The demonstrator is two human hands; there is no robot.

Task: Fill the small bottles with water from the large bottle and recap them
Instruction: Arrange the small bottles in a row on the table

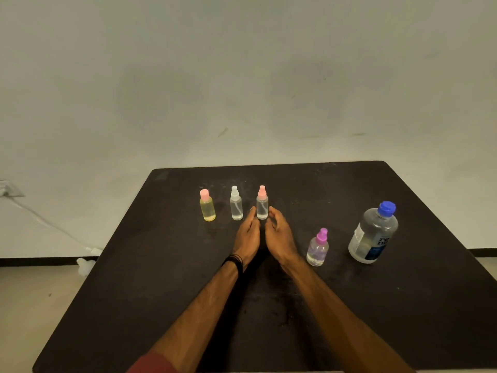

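Both hands flank the pink-capped clear spray bottle (262,204) on the black table (349,305) — left hand (248,232) and right hand (278,232) loosely cupped, fingertips at its base; actual grip unclear. Large blue-capped bottle (373,234) stands capped, well right — purple-capped bottle (318,249) between.

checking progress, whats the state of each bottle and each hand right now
yellow bottle: upright, pink cap on
clear spray bottle: upright, capped
pink-top spray bottle: upright, capped, between both hands
purple-top bottle: upright, capped
large bottle: upright, blue cap on
left hand: open
right hand: open
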